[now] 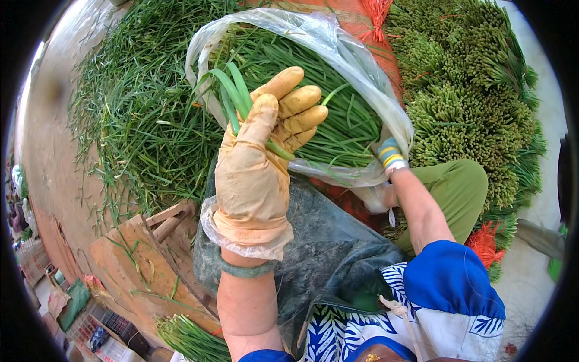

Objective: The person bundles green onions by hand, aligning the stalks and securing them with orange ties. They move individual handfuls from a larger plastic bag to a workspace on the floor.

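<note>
My left hand [260,163], in an orange rubber glove with soiled fingertips, is raised before the near rim of a clear plastic bag [330,34]. A short leafy green stalk [235,97] is held behind the thumb, across the palm. Long thin green stalks [289,56] lie packed in the bag, which stands with its mouth wide. At the bag's right side my right hand [390,151] reaches inside, wearing a knitted glove with a striped cuff. Its fingers are hidden by the stalks and the plastic, so their grip cannot be made out.
Cut green leaves [144,104] are heaped at the left. Many bundles of green stalks [461,108] are stacked at the right, near red ties [486,244]. A low wooden stool [144,267] and another stalk bundle [194,337] are near my left arm. A dark apron [325,235] covers my lap.
</note>
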`<state>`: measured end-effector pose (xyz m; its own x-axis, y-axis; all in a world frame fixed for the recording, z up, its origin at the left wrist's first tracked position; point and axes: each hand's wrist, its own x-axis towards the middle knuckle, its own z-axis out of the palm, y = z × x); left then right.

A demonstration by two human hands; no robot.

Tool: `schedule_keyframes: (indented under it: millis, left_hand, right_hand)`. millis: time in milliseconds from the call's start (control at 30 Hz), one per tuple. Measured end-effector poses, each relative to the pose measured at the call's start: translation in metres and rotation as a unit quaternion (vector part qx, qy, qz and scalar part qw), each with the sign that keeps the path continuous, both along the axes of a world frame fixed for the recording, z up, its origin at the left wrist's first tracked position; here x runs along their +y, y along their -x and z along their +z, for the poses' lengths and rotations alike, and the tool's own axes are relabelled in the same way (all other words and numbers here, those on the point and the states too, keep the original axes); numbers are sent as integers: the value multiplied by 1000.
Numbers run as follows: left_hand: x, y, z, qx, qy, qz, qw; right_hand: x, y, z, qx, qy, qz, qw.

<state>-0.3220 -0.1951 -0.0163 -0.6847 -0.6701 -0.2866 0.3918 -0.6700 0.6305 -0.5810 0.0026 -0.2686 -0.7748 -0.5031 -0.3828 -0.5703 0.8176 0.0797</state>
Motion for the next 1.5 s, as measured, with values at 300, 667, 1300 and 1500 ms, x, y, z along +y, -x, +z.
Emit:
schedule_keyframes:
  millis: [300, 667, 1300, 1500]
  left_hand:
    - [1, 3, 1, -8, -15, 26, 1000]
    - [3, 5, -10, -36, -3, -13, 999]
    - [102, 32, -157, -251, -148, -161, 943]
    - [160, 50, -206, -293, -284, -128, 904]
  right_hand:
    - [-26, 13, 24, -77, -73, 29, 994]
    - [-19, -10, 10, -78, -67, 46, 994]
    - [-35, 59, 43, -473, -47, 57, 878]
    - [-13, 26, 26, -405, -46, 73, 910]
